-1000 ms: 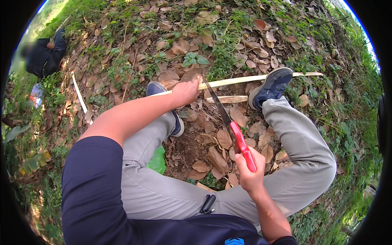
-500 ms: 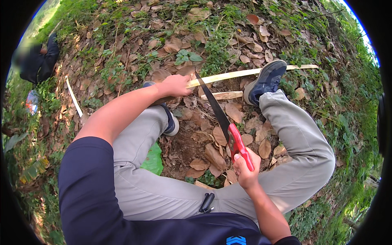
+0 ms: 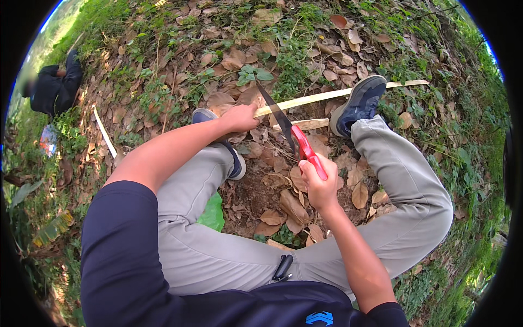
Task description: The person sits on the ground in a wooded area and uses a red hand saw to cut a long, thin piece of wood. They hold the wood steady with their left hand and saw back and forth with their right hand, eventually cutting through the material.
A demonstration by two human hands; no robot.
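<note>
My right hand (image 3: 321, 184) is wrapped round the red handle of a hand saw (image 3: 283, 119). Its dark blade slants up and to the left and crosses a long, pale wooden strip (image 3: 313, 98). Close to the left of the blade, my left hand (image 3: 240, 119) grips the strip's near end; its fingertips are partly hidden. The strip runs off to the right, passing by my right shoe (image 3: 359, 106). A shorter piece of split wood (image 3: 306, 125) lies on the leaves just below it.
Dry leaves and green weeds cover the slope. Another pale strip (image 3: 104, 132) lies to the left. Farther left, a person in dark clothes (image 3: 56, 90) is near a plastic bag (image 3: 48, 140). A green leaf (image 3: 212, 213) is beside my left leg, and a wood piece (image 3: 279, 244) lies between my legs.
My right hand has pushed the saw forward and up, so more of the blade extends past the strip. My left hand stays on the strip's end.
</note>
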